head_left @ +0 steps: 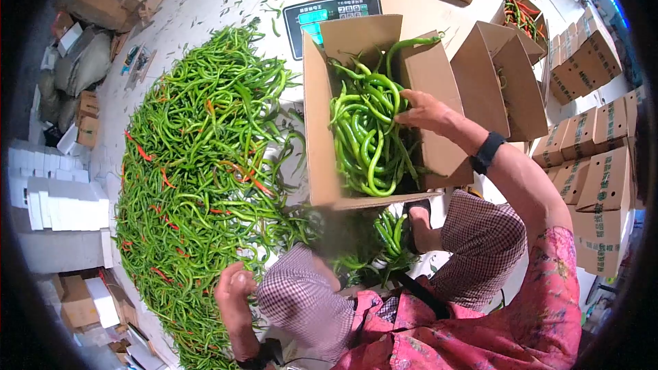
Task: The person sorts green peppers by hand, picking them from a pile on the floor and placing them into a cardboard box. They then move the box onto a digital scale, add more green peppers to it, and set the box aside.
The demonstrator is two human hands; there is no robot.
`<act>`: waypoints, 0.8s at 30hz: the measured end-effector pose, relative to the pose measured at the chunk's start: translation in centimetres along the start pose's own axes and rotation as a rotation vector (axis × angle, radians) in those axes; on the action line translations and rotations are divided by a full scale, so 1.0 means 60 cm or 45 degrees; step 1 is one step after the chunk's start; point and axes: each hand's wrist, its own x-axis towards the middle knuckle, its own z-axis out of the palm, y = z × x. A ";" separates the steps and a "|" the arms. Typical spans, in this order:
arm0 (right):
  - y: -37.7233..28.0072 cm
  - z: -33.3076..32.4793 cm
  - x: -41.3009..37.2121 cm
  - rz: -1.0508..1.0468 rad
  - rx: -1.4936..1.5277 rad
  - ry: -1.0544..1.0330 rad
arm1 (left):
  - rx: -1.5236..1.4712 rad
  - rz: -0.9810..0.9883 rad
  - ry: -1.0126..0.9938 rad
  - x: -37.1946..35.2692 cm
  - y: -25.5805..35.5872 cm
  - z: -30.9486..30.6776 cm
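Observation:
An open cardboard box holds long green peppers, with one curved pepper sticking up over its far right side. My right hand reaches over the box's right side, fingers apart at the edge of these peppers; no pepper is clearly gripped. My left hand is beside my left knee, at the near edge of a large heap of green peppers with some red ones. Its fingers are curled and nothing shows in them. Behind the box is a scale display, partly covered by a flap.
More open boxes stand to the right, one holding red and green peppers. Closed printed cartons are stacked at the far right. White boxes and cardboard lie at the left. Green peppers also lie between my legs.

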 end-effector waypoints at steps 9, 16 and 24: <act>-0.010 -0.126 0.088 -0.511 -0.976 0.951 | 0.739 -0.127 -0.312 0.071 -0.129 0.029; -0.043 -0.128 0.076 0.129 -1.236 0.331 | 0.593 -0.230 -0.340 0.042 -0.163 0.019; -0.088 -0.181 -0.050 -0.243 -0.631 0.632 | 0.485 -0.282 -0.300 0.008 -0.202 -0.008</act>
